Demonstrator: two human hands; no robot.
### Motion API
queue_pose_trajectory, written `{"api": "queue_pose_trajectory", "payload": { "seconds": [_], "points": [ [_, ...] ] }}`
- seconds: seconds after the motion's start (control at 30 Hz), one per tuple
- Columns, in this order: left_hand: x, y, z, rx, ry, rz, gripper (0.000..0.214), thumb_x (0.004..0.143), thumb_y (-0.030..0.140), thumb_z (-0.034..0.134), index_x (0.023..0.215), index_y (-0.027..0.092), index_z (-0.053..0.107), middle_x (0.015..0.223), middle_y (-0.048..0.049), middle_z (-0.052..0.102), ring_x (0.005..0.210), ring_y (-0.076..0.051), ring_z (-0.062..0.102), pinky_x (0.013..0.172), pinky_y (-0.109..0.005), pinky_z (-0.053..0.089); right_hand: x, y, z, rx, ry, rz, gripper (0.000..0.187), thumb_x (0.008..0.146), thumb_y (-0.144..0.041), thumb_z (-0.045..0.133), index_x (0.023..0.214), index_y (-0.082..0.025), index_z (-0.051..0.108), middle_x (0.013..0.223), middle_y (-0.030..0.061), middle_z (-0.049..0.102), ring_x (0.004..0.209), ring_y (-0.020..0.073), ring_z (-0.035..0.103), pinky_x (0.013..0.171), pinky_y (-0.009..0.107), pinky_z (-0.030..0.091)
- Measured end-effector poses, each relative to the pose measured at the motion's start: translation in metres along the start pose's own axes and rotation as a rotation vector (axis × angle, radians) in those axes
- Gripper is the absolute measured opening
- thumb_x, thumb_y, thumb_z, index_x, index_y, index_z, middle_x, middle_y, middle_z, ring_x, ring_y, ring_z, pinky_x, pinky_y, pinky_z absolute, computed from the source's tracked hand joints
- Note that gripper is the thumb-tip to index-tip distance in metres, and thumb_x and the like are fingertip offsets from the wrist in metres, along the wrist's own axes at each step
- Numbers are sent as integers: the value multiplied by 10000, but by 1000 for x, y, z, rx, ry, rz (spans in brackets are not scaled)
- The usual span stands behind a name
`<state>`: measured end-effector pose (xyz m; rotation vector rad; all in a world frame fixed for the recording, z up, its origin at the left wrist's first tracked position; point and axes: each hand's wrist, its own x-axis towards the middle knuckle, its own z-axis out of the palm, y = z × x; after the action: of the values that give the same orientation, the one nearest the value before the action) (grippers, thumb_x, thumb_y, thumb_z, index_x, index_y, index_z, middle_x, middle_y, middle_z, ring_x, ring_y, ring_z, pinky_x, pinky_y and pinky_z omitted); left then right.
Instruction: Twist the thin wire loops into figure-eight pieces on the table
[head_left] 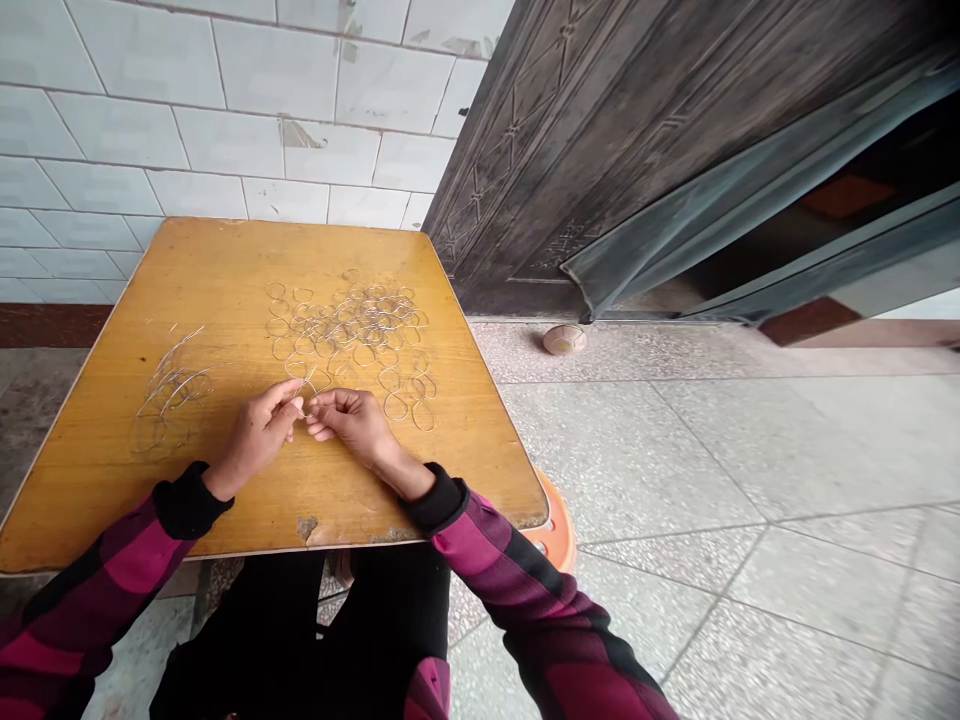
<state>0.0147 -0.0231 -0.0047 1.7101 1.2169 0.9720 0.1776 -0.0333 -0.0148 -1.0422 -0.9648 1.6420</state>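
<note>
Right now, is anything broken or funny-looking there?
Yes! The table has a chip on its near edge: a rough, grayish patch interrupts the smooth yellow top. The rings overlap messily, but none looks clearly broken.

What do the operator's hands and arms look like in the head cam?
Both the left hand and right hand are bare, without gloves. The left sleeve and right sleeve are long, in a magenta, dark purple and black check. Each ends in a plain black cuff at the wrist. No cables visible.
</note>
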Motion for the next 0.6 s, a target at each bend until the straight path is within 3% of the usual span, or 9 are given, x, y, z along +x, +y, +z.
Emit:
{"api": "queue_pose_trajectory", "payload": {
  "seconds": [0.33, 0.6],
  "points": [
    [5, -3, -5, -265, -24, -140, 293, 829, 405, 581, 962, 150, 637, 579, 30, 554, 461, -102, 483, 469, -239, 404, -1, -2, 0, -44, 11, 5, 269, 665, -345, 775, 789, -147, 643, 675, -5, 673, 578, 87, 645, 568, 216, 537],
    [7, 6, -11, -264, 50, -144, 304, 776, 388, 627, 953, 140, 634, 636, 25, 567, 497, -94, 483, 475, -231, 406, -4, -15, -15, -126, 72, -36, 250, 673, -312, 747, 829, -158, 626, 669, -14, 666, 565, 92, 636, 572, 229, 541]
  ]
}}
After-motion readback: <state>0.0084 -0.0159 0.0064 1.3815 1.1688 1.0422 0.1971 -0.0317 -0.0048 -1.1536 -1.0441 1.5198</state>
